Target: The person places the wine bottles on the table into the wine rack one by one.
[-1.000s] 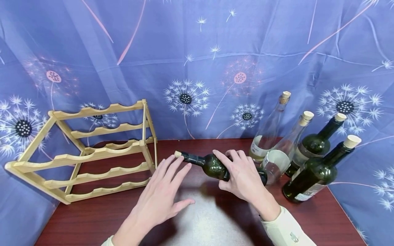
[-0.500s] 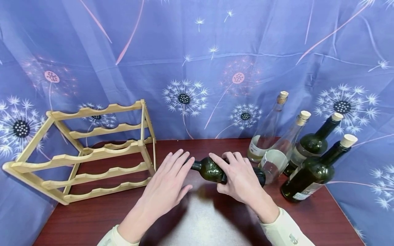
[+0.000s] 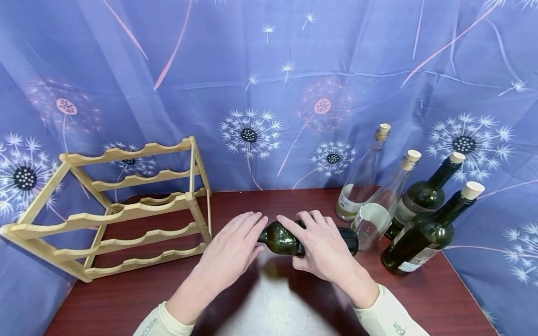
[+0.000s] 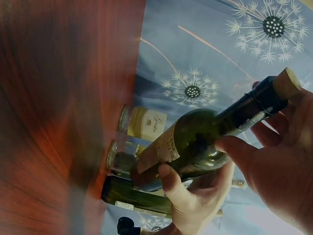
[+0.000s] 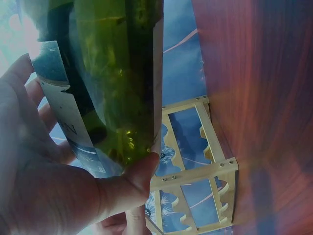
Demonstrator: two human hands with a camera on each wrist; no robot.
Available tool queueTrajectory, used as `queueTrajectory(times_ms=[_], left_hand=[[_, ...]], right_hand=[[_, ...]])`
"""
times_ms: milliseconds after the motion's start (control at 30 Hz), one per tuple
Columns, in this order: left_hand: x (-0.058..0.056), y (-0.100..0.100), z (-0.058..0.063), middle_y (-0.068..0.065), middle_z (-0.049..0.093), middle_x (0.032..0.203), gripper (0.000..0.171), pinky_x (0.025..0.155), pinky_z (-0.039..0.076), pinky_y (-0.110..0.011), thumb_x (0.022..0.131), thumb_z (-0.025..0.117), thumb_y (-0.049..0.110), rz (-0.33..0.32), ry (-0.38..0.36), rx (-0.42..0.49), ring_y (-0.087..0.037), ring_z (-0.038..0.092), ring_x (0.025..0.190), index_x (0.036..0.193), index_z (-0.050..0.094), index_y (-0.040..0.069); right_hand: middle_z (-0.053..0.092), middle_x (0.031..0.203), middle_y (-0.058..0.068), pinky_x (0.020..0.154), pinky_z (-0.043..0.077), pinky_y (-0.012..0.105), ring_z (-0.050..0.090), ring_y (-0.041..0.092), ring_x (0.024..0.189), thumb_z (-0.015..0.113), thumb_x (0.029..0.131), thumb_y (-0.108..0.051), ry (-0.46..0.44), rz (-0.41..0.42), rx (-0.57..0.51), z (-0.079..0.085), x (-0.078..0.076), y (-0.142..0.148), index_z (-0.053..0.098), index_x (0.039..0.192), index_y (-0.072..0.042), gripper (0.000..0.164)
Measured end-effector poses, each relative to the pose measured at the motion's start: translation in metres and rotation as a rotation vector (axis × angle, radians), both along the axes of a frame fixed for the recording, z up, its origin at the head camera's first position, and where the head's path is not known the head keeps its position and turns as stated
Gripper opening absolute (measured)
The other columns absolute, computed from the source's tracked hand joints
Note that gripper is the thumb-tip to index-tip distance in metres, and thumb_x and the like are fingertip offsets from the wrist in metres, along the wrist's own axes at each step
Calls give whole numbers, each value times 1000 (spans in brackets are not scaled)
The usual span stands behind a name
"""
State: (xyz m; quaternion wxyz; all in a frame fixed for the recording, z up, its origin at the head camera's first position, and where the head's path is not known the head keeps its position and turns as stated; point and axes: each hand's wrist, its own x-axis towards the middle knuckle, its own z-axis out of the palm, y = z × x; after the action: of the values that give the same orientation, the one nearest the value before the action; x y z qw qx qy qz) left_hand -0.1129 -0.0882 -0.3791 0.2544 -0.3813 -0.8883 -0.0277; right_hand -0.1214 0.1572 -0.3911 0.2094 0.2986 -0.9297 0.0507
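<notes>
A dark green wine bottle (image 3: 282, 238) with a cork lies nearly sideways above the table, its neck pointing left. My right hand (image 3: 324, 247) grips its body from above, thumb on the near side; the right wrist view shows the thumb and fingers around the labelled glass (image 5: 112, 88). At the neck end, my left hand (image 3: 233, 249) covers the neck and cork in the head view. From the left wrist, the cork (image 4: 287, 84) shows beside the palm, the left thumb (image 4: 237, 149) lies at the bottle's shoulder and fingers pass behind the neck.
A wooden wine rack (image 3: 126, 212) with scalloped rails stands at the left of the dark red table (image 3: 126, 298). Two clear corked bottles (image 3: 357, 186) (image 3: 380, 210) and two dark green ones (image 3: 424, 196) (image 3: 420, 242) stand upright at the right. A patterned blue cloth (image 3: 269, 93) hangs behind.
The left hand has moved right and closed in over the bottle's neck and cork, which were visible earlier. The bottle and right hand have shifted slightly left and down in view.
</notes>
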Motion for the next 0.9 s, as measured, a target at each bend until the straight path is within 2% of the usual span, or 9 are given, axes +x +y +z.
queueTrajectory(times_ms=[167, 333, 533, 900], left_hand=[[0, 1, -2, -9, 57, 125, 56, 103, 39, -37, 86, 71, 27, -2, -42, 34, -25, 53, 114, 133, 53, 2], [1, 0, -5, -4, 61, 113, 45, 90, 46, -35, 88, 68, 25, 3, -64, 47, -22, 56, 99, 127, 58, 4], [3, -1, -7, -3, 62, 105, 43, 77, 47, -33, 88, 69, 26, 7, -52, 52, -21, 55, 91, 124, 60, 5], [5, -2, -11, -3, 62, 100, 44, 73, 46, -33, 87, 69, 28, 29, -48, 41, -21, 55, 88, 123, 60, 4]], right_hand=[[52, 113, 4, 74, 42, 44, 47, 28, 102, 77, 55, -41, -6, 3, 22, 2, 1, -3, 42, 145, -33, 96], [53, 114, 5, 75, 42, 45, 48, 29, 103, 77, 55, -42, -9, 1, 37, 3, 3, -4, 42, 145, -33, 97], [52, 115, 4, 77, 42, 44, 47, 28, 104, 78, 55, -42, -14, 12, 51, 4, 4, -6, 41, 145, -34, 97], [52, 117, 3, 76, 42, 45, 47, 28, 105, 77, 54, -42, -6, 29, 62, 3, 5, -7, 40, 145, -35, 98]])
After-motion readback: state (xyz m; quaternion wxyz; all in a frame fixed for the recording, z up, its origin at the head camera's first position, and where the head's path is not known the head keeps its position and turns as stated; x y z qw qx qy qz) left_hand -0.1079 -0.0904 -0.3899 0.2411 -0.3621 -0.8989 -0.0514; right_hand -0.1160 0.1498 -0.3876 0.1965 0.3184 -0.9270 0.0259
